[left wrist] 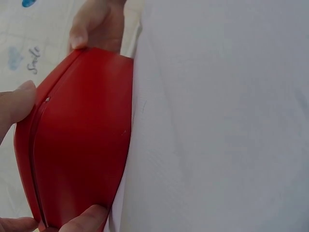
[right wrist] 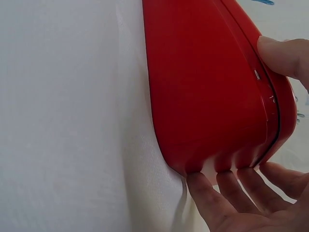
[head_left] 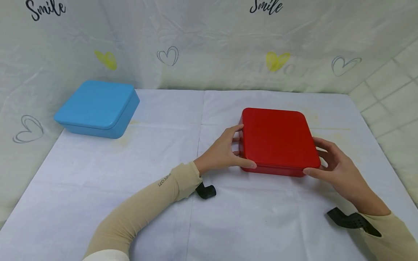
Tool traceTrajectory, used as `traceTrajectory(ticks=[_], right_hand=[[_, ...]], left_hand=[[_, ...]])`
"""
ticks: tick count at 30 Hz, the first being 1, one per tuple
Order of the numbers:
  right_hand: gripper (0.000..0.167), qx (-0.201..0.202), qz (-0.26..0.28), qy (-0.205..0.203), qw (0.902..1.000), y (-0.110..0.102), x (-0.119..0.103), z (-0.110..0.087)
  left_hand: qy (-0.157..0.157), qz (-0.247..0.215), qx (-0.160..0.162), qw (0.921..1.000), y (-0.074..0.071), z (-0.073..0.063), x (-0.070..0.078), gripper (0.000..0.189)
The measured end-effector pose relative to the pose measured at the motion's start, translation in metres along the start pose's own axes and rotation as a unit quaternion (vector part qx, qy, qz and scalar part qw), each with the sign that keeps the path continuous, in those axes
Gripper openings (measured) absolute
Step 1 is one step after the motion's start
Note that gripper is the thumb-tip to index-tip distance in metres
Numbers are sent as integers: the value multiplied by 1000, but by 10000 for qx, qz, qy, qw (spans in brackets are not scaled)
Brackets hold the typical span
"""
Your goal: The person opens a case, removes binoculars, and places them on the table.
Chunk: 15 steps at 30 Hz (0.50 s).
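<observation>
Two hands grip a closed red lidded box on the right half of a white-covered worktop, its underside out of sight; whether its full weight rests on the cloth cannot be told. The left hand curves round the near left corner, thumb against the lid's front edge, fingers along the left side with their tips partly obscured. The right hand clasps the opposite side, thumb at the near right corner; the right wrist view shows four fingertips, slightly apart, against the end wall, with the frame's edge cutting off the palm. Pale marks along the seam are too small to identify. In the left wrist view, the left hand is cropped to a thumb and a few fingertips. Well apart at far left sits a closed blue lidded box. Black curved pieces, one at the left cuff and another at the right, are partly hidden by beige sleeves. Behind, a printed sheet carries hearts and "Smile" lettering, clipped at the top; fainter letters are hard to read.
</observation>
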State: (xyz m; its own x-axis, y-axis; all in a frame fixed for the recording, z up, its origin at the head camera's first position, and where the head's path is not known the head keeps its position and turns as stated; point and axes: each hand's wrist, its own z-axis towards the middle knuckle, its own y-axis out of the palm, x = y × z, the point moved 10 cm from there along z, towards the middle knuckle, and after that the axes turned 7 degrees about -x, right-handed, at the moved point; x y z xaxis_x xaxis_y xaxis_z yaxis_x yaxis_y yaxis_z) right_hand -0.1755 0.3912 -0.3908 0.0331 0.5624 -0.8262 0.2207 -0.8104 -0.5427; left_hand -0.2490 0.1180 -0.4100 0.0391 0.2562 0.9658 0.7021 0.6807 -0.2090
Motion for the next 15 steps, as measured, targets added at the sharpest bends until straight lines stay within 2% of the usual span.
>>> traceTrajectory(ticks=[15], right_hand=[[85, 60, -199, 106, 9997, -9, 6, -2]], left_hand=[[53, -182, 9, 9998, 7, 3, 3, 111]])
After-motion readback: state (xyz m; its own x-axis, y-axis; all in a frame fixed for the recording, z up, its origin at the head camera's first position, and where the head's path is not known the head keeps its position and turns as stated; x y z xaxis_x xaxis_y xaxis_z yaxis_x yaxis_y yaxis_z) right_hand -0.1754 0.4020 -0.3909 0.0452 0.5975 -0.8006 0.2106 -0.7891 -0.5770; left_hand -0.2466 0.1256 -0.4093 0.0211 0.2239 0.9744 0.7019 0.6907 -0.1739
